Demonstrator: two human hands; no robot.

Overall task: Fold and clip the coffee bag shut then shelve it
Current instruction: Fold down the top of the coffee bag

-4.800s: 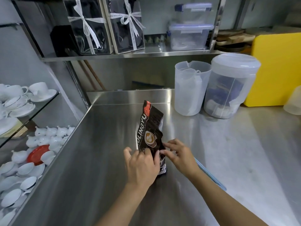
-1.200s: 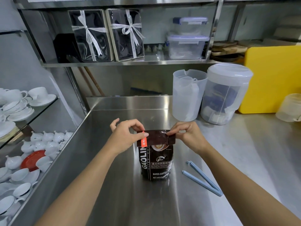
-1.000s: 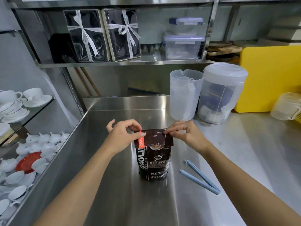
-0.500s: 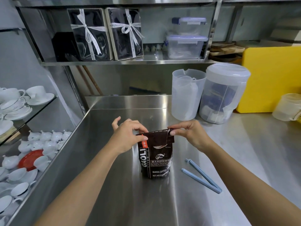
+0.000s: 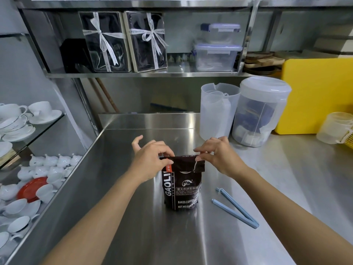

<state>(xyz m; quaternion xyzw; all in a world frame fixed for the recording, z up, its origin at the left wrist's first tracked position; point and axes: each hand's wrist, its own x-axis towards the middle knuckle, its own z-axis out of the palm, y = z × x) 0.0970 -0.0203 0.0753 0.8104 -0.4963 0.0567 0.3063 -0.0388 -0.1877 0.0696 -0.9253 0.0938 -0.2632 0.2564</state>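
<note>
Coffee bag stands upright on the steel counter, reading "BAKED.COFFEE". Left hand and right hand pinch its folded top corners. Open blue clip lies beside it.

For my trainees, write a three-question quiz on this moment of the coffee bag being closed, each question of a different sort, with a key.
1. True or false: the blue clip is already on the coffee bag.
2. Which holds the bag's folded top? A) left hand only B) right hand only C) both hands
3. Fill in: the bag stands ____ on the steel counter.

Key: 1 false, it lies open on the counter beside the bag; 2 C; 3 upright.
</note>
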